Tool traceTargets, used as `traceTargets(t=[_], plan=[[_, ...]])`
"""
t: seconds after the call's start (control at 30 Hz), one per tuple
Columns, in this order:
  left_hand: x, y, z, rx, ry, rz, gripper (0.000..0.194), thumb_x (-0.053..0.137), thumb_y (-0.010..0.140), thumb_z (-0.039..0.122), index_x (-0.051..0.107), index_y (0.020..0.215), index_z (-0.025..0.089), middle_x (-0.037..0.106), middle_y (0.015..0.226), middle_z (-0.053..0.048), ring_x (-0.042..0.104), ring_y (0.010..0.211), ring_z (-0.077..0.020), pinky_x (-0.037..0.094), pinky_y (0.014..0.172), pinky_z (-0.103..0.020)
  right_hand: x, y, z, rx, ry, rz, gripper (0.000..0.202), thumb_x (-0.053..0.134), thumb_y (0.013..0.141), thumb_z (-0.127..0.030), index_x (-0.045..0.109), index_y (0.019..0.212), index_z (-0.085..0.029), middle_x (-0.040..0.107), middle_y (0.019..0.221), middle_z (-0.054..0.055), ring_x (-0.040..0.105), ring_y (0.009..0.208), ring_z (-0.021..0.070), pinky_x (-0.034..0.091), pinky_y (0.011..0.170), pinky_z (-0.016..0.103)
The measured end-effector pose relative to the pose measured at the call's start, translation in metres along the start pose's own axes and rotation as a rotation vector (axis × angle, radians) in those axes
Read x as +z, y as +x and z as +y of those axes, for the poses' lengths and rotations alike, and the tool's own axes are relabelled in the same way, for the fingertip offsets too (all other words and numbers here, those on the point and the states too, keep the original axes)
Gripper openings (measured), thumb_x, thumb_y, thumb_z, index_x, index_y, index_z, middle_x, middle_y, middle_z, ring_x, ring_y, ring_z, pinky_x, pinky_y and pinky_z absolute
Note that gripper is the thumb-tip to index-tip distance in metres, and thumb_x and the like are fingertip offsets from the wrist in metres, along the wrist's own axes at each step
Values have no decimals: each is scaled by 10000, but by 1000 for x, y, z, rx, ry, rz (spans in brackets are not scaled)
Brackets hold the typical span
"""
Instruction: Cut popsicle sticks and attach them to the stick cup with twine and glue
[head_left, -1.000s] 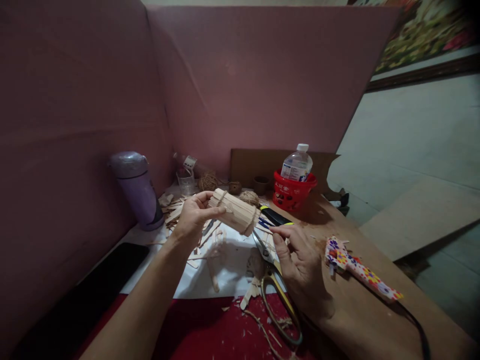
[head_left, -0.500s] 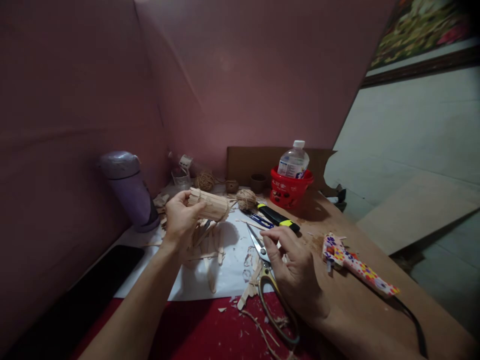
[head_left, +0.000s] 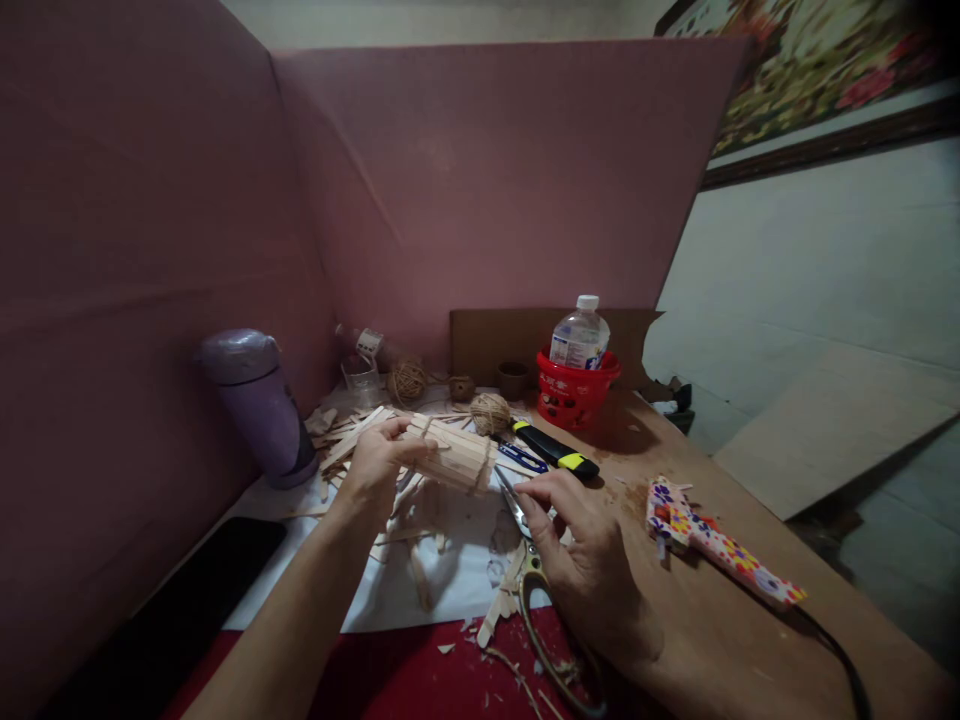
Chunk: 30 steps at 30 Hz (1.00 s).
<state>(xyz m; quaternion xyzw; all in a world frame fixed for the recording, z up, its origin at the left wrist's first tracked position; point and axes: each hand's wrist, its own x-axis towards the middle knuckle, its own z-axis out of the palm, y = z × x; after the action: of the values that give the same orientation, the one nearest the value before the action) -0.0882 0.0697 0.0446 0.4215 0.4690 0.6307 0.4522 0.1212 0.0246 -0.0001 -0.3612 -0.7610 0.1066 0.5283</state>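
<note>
My left hand (head_left: 375, 465) grips one end of a cylinder of wooden sticks (head_left: 456, 455) bound with twine near both ends, held tilted above the white paper. To its right, my right hand (head_left: 581, 540) hovers over the scissors (head_left: 534, 575), thumb and fingertips brought together; whatever may be between them is too small to make out. The scissors' blades point away from me, partly open. Loose wooden sticks (head_left: 420, 570) lie under and behind the cylinder. A ball of twine (head_left: 490, 413) sits just beyond it, near a black and yellow cutter (head_left: 555, 448).
A purple tumbler (head_left: 262, 410) and a black phone (head_left: 225, 570) are at left. Behind stand a glass (head_left: 362, 378), another twine ball (head_left: 406, 381) and a red bucket (head_left: 576, 390) holding a plastic bottle (head_left: 581, 335). A flowered glue gun (head_left: 720, 545) with a cord lies at right.
My left hand has carried the stick cylinder to the right, closer to my right hand, uncovering more loose sticks behind. The camera view has tilted up slightly.
</note>
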Motion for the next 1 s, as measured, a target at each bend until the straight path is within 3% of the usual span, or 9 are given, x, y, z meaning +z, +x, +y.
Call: traceTargets(t=[0.67, 0.83, 1.0], plan=[[4, -4, -4, -43, 9, -99, 213, 725, 454, 103, 677, 662, 109, 673, 598, -23, 581, 552, -134, 421, 573, -236, 0, 1, -1, -26, -21, 4, 122, 492, 890, -144, 611, 906, -168, 594, 840, 57, 564, 805, 179, 425, 716, 298], [7, -7, -2, -72, 3, -120, 235, 767, 437, 119, 680, 655, 114, 677, 590, -24, 588, 549, -136, 436, 570, -232, 1, 9, -4, -88, -165, -10, 141, 480, 885, -143, 614, 921, -166, 598, 852, 73, 566, 822, 203, 438, 713, 316], [9, -8, -4, -95, -21, -160, 292, 814, 435, 161, 694, 698, 117, 691, 612, -28, 594, 526, -136, 452, 563, -242, 13, 28, -12, -154, -331, -102, 154, 467, 890, -166, 604, 956, -187, 591, 897, 72, 558, 871, 213, 443, 754, 321]])
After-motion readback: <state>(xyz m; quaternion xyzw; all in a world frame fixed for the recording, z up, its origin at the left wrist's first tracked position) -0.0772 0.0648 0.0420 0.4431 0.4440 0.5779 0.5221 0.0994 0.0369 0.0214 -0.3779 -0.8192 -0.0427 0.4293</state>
